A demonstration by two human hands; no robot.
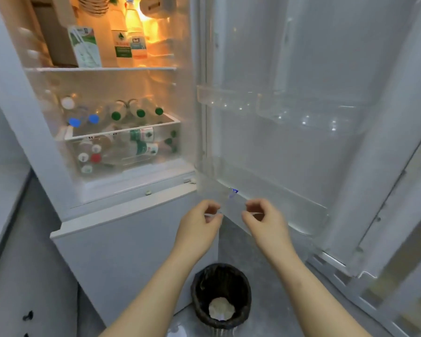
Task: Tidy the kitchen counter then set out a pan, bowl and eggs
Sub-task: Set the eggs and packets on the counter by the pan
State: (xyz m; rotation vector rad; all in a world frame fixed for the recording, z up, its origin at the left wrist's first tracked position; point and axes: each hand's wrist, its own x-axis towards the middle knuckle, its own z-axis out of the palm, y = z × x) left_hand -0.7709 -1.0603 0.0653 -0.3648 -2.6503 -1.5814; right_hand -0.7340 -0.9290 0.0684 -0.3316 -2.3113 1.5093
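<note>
You stand at the open fridge (131, 251) with both hands out in front of you, level with the foot of its upper compartment. Your left hand (199, 220) and right hand (265, 220) have curled fingers, and each pinches one side of a clear plastic piece (225, 200) stretched between them. It is too see-through and blurred to tell what it is. A small blue mark (234, 191) shows at its upper edge. The piece hangs in the air just in front of the inner corner of the lower door shelf (289, 203), close to the hinge side of the fridge door (301, 57). Whether it touches that shelf, you cannot tell.

Higher on the door sits a clear upper door shelf (277, 105). Inside the fridge, a white and green carton (84, 46) stands at the front edge of the glass shelf (100, 68), with tall bottles (120, 32) upright just beside it under the warm lamp. Below, a clear drawer (173, 152) holds many small bottles lying on their sides, caps of green, blue, white and red facing you.

On the floor (277, 300), right under your forearms, stands a round waste bin (197, 288) with a black liner. Crumpled white paper (220, 308) lies at its bottom.
</note>
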